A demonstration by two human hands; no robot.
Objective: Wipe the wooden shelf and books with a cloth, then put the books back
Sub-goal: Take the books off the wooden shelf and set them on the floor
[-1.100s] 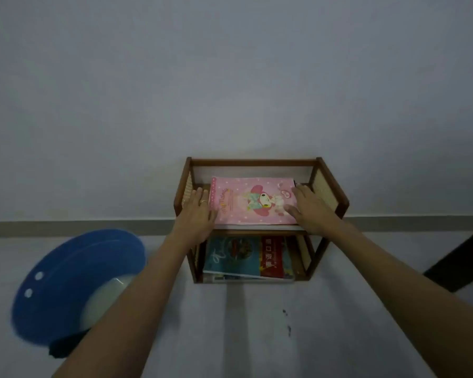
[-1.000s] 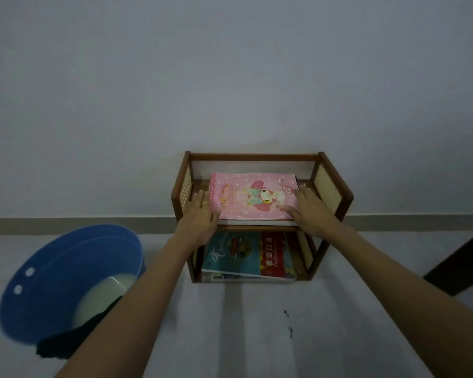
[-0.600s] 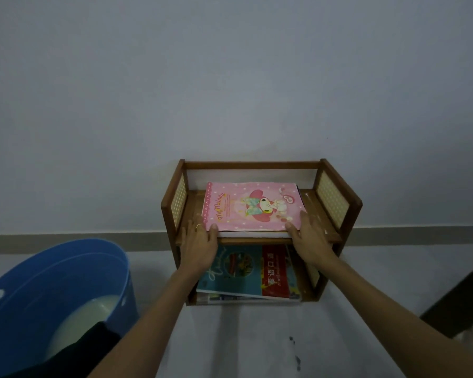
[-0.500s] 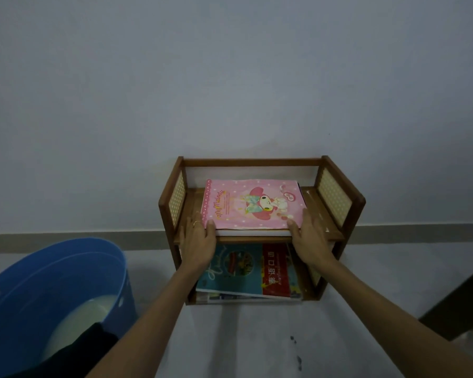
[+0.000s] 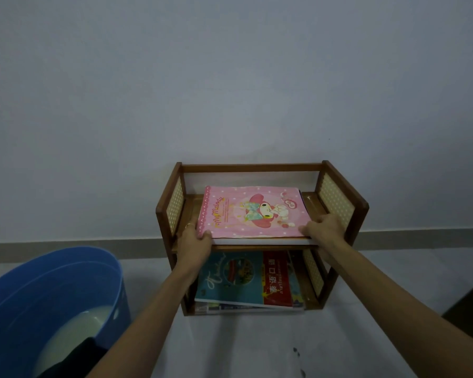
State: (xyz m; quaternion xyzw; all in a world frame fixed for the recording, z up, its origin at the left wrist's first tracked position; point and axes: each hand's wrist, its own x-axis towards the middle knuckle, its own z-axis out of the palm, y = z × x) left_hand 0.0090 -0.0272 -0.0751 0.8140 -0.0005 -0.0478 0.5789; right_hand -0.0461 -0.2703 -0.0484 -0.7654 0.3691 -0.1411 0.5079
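Standing against the wall, the wooden shelf [image 5: 260, 236] lies straight ahead of both hands. Down beside the left forearm sits a blue bucket [image 5: 52, 304]. Between the hands, on the upper tier, lies the pink book [image 5: 253, 212]. Left hand [image 5: 195, 242] pinches its near-left corner; right hand [image 5: 324, 229] curls on its near-right corner.
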